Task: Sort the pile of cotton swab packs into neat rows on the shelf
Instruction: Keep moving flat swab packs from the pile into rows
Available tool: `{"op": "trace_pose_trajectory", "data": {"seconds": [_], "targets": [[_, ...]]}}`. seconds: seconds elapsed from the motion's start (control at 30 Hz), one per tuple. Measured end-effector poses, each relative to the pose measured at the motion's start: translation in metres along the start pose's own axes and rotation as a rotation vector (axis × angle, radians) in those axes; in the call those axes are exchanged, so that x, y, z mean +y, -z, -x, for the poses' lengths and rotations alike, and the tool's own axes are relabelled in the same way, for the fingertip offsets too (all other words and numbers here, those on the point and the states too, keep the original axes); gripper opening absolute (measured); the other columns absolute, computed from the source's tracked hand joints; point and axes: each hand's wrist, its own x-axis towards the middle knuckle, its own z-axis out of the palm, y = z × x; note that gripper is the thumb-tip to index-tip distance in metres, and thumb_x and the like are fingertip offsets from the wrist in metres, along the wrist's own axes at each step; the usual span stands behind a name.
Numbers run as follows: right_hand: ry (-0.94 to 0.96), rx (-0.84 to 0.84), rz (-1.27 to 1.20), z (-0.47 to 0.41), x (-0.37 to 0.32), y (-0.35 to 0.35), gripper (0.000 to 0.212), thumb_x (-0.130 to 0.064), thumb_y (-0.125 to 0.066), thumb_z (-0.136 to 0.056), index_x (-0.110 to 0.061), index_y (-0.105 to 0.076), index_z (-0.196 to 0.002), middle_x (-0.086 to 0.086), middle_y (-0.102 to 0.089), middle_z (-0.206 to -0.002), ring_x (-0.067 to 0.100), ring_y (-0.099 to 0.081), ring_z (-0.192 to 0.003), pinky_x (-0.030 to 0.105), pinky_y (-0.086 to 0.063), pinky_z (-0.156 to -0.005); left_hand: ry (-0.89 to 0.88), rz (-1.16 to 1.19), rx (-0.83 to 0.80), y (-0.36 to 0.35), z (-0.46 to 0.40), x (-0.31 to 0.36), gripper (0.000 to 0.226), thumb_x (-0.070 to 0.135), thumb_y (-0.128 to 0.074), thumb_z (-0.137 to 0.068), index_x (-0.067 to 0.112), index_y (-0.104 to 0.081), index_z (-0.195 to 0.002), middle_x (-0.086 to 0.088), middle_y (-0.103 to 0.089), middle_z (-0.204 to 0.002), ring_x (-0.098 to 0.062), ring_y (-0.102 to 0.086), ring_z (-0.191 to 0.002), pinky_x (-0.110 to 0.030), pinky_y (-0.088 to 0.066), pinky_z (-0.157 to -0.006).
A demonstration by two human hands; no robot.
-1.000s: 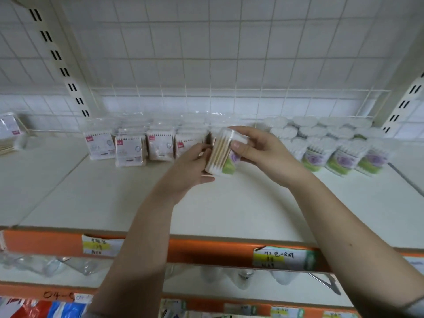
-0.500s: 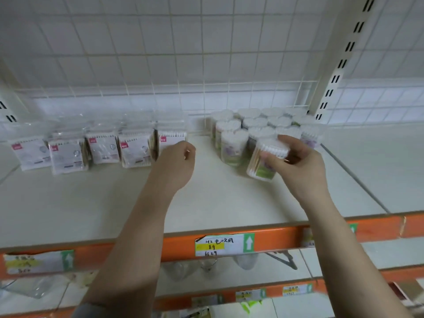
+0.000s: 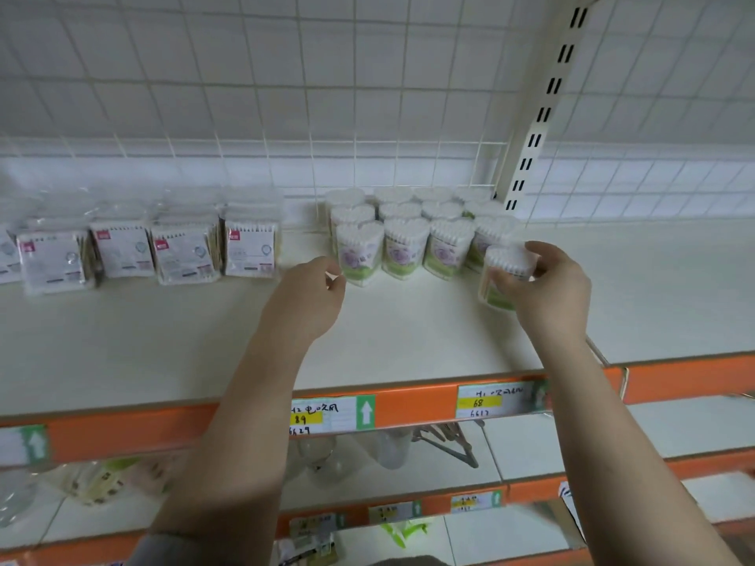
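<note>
Over at 9 o'clock, a row of flat bagged swab packs (image 3: 122, 255) is stood upright on the shelf (image 3: 204, 341); the leftmost one is cut off by the frame edge and the print on all of them is too blurred to be read. The left hand (image 3: 310, 296) is seen near the middle, hovering just over the shelf with fingers loosely curled and nothing held, though the fingertips are turned away so not much more can be made out. At about 1 o'clock from it, the round tubs of cotton swabs (image 3: 408, 234) are lined up in rows, the back ones mostly hidden behind the front ones. Further right, at 3 o'clock, one swab tub (image 3: 500, 275) is gripped by the right hand (image 3: 547, 292), fingers wrapped over its top and near side, so part of the tub is covered. Its long axis is kept roughly vertical, swab tips up, leaning slightly, just beside the front row's right end.
</note>
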Motion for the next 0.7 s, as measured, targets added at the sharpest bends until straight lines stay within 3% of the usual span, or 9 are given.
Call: {"op": "trace_pose_trajectory", "data": {"seconds": [0.2, 0.5, 0.7], "targets": [[-0.014, -0.011, -0.044, -0.013, 0.005, -0.009, 0.053, -0.024, -0.076, -0.074, -0.011, -0.055, -0.120, 0.005, -0.061, -0.092, 0.020, -0.055, -0.081, 0.026, -0.040, -0.067, 0.028, 0.019, 0.011, -0.009, 0.005, 0.005, 0.027, 0.024, -0.047, -0.096, 0.013, -0.058, -0.117, -0.004, -0.062, -0.114, -0.023, -0.058, -0.102, -0.031, -0.045, -0.085], [-0.027, -0.027, -0.050, -0.021, 0.012, -0.018, 0.068, -0.025, -0.076, -0.073, -0.010, -0.039, -0.127, 0.014, -0.056, -0.117, 0.028, -0.057, -0.100, 0.039, -0.048, -0.078, 0.084, 0.007, 0.066, -0.011, 0.008, -0.001, 0.026, 0.023, -0.049, -0.095, 0.011, -0.059, -0.116, -0.006, -0.064, -0.113, -0.024, -0.059, -0.101, -0.035, -0.047, -0.088], [-0.131, -0.081, 0.004, -0.014, 0.010, -0.017, 0.082, -0.024, -0.077, -0.075, 0.001, -0.028, -0.136, 0.021, -0.043, -0.132, 0.034, -0.050, -0.113, 0.038, -0.044, -0.083, 0.108, 0.002, 0.104, -0.005, 0.012, -0.012, 0.024, 0.022, -0.051, -0.094, 0.012, -0.061, -0.114, -0.006, -0.065, -0.109, -0.022, -0.060, -0.096, -0.029, -0.044, -0.082]]}}
